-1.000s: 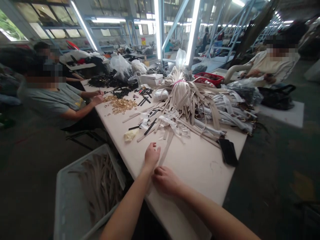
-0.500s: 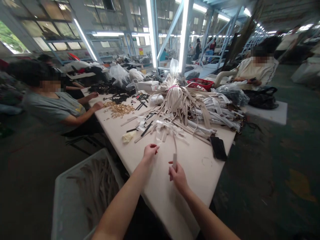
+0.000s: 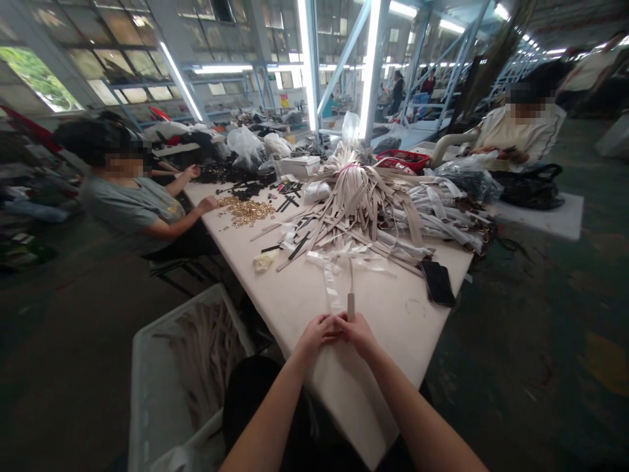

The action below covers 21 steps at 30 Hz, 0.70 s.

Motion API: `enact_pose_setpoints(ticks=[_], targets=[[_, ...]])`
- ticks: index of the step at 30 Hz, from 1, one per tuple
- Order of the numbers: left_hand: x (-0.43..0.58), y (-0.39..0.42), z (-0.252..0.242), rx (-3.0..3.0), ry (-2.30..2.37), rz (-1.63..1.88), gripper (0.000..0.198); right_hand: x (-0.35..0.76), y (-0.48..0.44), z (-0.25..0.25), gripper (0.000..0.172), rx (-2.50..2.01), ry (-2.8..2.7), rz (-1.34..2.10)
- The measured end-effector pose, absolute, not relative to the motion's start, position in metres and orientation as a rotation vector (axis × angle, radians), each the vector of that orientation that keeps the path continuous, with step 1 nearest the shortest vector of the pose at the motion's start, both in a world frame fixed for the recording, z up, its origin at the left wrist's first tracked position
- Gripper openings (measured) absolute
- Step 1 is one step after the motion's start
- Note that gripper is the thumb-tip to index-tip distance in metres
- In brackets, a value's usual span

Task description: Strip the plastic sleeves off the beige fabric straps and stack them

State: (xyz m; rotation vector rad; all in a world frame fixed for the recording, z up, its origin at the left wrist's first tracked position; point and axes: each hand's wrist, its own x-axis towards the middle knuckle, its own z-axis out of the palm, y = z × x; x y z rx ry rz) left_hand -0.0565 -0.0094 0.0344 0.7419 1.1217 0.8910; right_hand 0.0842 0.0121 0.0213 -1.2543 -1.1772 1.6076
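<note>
My right hand (image 3: pixel 358 334) is closed around a narrow beige strap (image 3: pixel 350 307), whose wider end stands up from the fingers while a thin part stretches away over the table. Against it, fingertips touching, is my left hand (image 3: pixel 315 335), closed in a pinch. A clear plastic strip (image 3: pixel 330 288) runs down from the pile to the left fingertips; its near end is hidden among the fingers. Just beyond lies more clear film, in front of a large bundle of beige straps (image 3: pixel 356 190) tied with a pink band.
Left of the table (image 3: pixel 289 305) stands a white bin (image 3: pixel 142 354) holding straps. Gold metal pieces (image 3: pixel 248 211) lie near a co-worker in grey (image 3: pixel 132 200). A black phone (image 3: pixel 437 283) rests by the right edge. Another person (image 3: pixel 523 134) sits behind a black bag (image 3: pixel 528 187).
My left hand has come toward me and to the right, meeting the right hand and drawing the plastic strip along. The right hand still holds the strap. The view has shifted slightly left.
</note>
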Motion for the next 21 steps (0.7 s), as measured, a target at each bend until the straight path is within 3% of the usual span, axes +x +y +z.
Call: enact_pose_setpoints(ticks=[5,14,21], targets=[[-0.052,0.001,0.031,0.68,1.109,1.017,0.044,0.083,0.006,0.019,0.049,-1.316,-1.29,1.601],[-0.053,0.013,0.018,0.53,1.171,1.468,0.041,0.08,0.006,0.017,0.042,-1.342,-1.241,1.533],[-0.063,0.001,0.014,0.658,0.972,1.19,0.036,0.074,0.011,0.014,0.046,-1.349,-1.194,1.454]])
